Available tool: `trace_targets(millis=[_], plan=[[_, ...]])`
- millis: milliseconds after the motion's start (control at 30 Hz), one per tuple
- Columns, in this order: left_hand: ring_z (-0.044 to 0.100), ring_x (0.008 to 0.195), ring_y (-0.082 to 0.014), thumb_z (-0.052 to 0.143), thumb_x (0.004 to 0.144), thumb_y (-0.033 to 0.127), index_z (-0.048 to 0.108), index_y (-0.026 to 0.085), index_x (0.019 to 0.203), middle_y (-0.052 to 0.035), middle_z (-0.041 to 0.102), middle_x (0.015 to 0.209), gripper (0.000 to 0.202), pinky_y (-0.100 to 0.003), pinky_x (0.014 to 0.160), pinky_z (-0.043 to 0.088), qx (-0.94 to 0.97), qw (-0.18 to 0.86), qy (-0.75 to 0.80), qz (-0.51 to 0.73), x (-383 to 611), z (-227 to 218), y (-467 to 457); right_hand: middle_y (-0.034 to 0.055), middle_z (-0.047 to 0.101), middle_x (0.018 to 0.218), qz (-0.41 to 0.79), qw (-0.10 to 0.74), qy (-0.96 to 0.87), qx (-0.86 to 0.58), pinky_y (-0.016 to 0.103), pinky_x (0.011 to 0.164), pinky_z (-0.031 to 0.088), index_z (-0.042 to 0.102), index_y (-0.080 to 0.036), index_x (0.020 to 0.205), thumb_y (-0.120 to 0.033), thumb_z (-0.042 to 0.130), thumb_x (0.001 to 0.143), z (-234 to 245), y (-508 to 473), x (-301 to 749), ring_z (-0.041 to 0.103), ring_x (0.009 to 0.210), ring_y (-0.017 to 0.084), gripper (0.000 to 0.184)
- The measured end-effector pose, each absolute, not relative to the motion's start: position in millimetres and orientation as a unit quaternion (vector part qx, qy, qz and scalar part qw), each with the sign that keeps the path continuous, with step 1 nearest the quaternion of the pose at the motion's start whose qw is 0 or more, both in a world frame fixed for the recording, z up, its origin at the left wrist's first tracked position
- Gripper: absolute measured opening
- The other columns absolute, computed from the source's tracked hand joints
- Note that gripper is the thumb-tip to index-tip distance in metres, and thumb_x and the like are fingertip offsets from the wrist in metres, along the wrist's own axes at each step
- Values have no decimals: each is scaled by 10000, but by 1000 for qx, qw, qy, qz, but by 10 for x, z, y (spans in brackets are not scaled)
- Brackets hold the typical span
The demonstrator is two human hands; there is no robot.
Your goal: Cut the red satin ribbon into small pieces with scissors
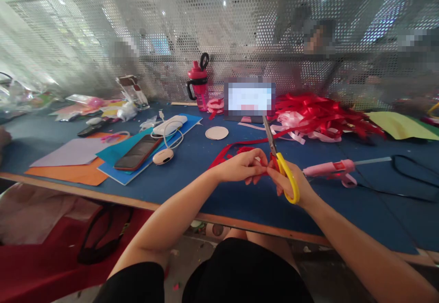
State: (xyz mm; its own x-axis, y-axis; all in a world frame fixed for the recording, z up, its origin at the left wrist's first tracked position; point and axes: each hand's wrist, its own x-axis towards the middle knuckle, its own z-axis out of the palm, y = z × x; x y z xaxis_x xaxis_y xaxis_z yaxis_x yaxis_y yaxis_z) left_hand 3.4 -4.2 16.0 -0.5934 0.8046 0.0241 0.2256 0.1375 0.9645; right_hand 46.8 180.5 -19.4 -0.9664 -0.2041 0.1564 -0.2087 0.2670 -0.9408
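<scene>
Across a blue worktable (192,166), below a perforated metal screen (171,19), a heap of red ribbon (318,115) is lying ahead. The left hand (238,168) is pinching a red ribbon strip (233,144) near the blades, while the right hand (302,186) is gripping yellow-handled scissors (281,166) just beside a pink glue gun (329,168).

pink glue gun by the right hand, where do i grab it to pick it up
Grip the pink glue gun by its short handle, probably coming from the near side. It lies on its side, handle toward you, nozzle aimed left at the right hand, glue stick jutting out the back, so the handle stands clear of both.
</scene>
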Motion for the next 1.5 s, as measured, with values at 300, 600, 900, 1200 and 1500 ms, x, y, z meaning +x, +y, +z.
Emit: trace_targets(millis=[300,600,900,1200,1500], plan=[[473,471,-62,542,841,335,553,148,771,18,531,568,200,-162,440,347,363,219,738,525,-9,187,-57,-62,427,560,617,19,-776,126,190,362,409,541,-193,843,-513,599,797,-155,1843,457,394,386,68,329],[293,368,-20,595,790,324,536,150,727,66,421,433,194,-156,380,158,199,23,623,756,-132,248,-136,-11,459,684,529,-56,-823,199,228,498,466,519,-201,948,-650,462,831,-259,1919,448,444,555,116,468],[271,331,-13,588,735,275,499,161,646,67,449,423,170,-160,345,132,138,-68,576,803,-181,254,-159,-12,476,641,452,-44,-857,244,240,509,388,504,-192,954,-668,415,833,-194,1886,489,462,555,138,499],[400,341,-21,555,729,265,490,162,654,26,614,555,143,-150,336,250,171,-41,612,771,-154,233,-147,-7,468,652,424,-54,-867,258,238,499,344,511,-182,958,-690,388,838,-186,1871,505,426,539,128,537],[413,351,-24,558,715,227,483,156,631,18,629,574,133,-153,349,272,199,-40,625,754,-159,230,-127,-28,418,591,460,-81,-853,235,234,472,392,521,-171,896,-772,312,817,-172,1838,512,431,510,117,642]])
